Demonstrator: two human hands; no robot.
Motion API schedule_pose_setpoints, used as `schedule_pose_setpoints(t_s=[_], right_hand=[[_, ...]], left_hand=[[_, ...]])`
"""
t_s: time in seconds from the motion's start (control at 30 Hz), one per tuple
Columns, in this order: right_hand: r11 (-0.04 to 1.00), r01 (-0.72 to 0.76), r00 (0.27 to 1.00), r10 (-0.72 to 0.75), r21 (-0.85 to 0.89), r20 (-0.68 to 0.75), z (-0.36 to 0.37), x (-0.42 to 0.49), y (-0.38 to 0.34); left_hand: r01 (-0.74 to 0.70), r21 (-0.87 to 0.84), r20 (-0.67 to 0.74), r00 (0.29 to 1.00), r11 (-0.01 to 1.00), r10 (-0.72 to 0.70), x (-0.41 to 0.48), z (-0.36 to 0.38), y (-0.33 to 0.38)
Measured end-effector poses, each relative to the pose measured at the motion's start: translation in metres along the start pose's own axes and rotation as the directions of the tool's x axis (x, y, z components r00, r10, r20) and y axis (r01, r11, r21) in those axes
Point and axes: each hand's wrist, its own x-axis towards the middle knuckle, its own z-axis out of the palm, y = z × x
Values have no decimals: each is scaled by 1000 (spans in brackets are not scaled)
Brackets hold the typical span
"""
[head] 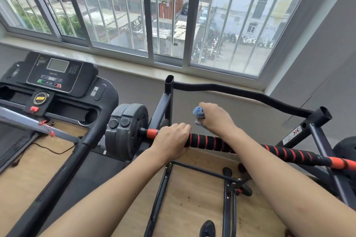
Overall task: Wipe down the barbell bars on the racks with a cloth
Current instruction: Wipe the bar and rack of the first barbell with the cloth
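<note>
A barbell bar (210, 143) with black and red striped foam lies across a dark rack (167, 102), running from the black weight plates (125, 131) at the left down to the right edge. My left hand (171, 140) grips the bar just right of the plates, fingers curled over it. My right hand (215, 116) is a little above and behind the bar, bunching a blue cloth (198, 112) in its fist. The cloth is clear of the bar.
A treadmill (57, 82) stands at the left, its handrail (90, 136) close to the plates. A silver pole (28, 123) crosses it. A curved black rack bar (240, 92) runs behind my hands under the barred window (154, 15). A shoe (208, 228) is on the wood floor.
</note>
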Motion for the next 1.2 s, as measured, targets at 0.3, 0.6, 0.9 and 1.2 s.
schedule_pose_setpoints(t_s=[0.3, 0.6, 0.9, 1.2], right_hand=[[949, -15, 977, -53, 315, 207, -1, -36, 17], [954, 170, 984, -178, 246, 14, 3, -51, 17], [975, 141, 990, -142, 171, -3, -2, -42, 18], [983, 115, 993, -115, 142, -13, -4, -37, 10]], left_hand=[[118, 32, 114, 986, 992, -121, 8, 6, 12], [108, -72, 422, 904, 992, -68, 42, -17, -4], [-91, -137, 273, 954, 986, 126, 65, -10, -26], [43, 68, 60, 997, 997, -48, 46, 14, 11]])
